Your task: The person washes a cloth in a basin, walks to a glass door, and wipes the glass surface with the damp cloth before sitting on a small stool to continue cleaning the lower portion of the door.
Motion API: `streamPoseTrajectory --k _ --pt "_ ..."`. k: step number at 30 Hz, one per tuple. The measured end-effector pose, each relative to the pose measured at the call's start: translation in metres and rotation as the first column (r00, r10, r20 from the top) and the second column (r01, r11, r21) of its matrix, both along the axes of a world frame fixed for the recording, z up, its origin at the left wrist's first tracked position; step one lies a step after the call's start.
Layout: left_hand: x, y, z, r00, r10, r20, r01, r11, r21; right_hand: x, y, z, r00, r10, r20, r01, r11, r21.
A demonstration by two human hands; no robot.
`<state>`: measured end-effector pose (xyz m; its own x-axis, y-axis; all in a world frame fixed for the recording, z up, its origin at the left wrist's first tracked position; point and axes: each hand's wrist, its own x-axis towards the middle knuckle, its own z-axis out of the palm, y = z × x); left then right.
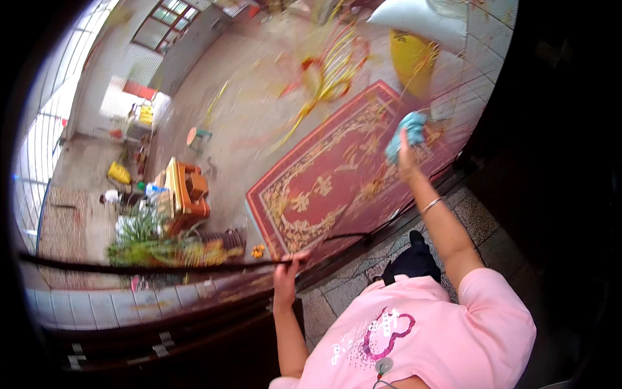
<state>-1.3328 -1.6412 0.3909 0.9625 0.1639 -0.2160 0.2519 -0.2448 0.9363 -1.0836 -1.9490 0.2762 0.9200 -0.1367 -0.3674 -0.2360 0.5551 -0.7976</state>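
Observation:
My right hand [406,152], with a bracelet on its wrist, is closed on a crumpled light blue cloth [414,123]. The cloth appears to lie against a see-through pane that bears a yellow and red decoration [327,74]. Lower and to the left, my left hand [288,271] has its fingers bent around a long dark strip [162,266] that runs across the view. Some of its fingertips are hard to make out there.
Past the pane lie a red patterned rug [324,178] and a yellow container [413,61] with a white sack [421,23] on top. To the left are a small stool [197,136], wooden furniture [184,191] and green plants [139,240]. Stone tiles [340,288] are underfoot.

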Motion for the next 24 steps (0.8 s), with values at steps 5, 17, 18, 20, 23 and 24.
streamPoseTrajectory --k 5,17,18,20,23,24 --pt "0.008 0.008 -0.014 0.991 -0.037 0.128 0.037 0.999 -0.002 -0.131 0.196 -0.029 0.894 0.439 0.090 -0.406 0.708 0.579" --pt "-0.004 0.016 -0.063 0.924 0.020 0.382 0.094 0.956 -0.278 -0.236 0.176 0.127 0.859 0.288 0.423 -0.117 0.915 -0.385" --pt "-0.003 0.018 -0.072 0.910 0.035 0.414 0.097 0.952 -0.292 -0.242 0.178 0.158 0.762 0.268 0.589 0.029 0.895 -0.445" --pt "-0.009 0.015 -0.084 0.919 0.075 0.387 0.044 0.956 -0.289 -0.231 0.185 0.184 0.709 0.211 0.672 0.229 0.833 -0.504" --pt "-0.006 0.011 -0.079 0.923 0.079 0.376 0.019 0.968 -0.249 -0.181 0.180 0.232 0.325 0.503 0.801 0.682 0.462 -0.567" --pt "-0.010 0.009 -0.080 0.931 0.072 0.357 0.015 0.972 -0.235 -0.168 0.192 0.252 0.177 0.613 0.770 0.818 0.343 -0.462"
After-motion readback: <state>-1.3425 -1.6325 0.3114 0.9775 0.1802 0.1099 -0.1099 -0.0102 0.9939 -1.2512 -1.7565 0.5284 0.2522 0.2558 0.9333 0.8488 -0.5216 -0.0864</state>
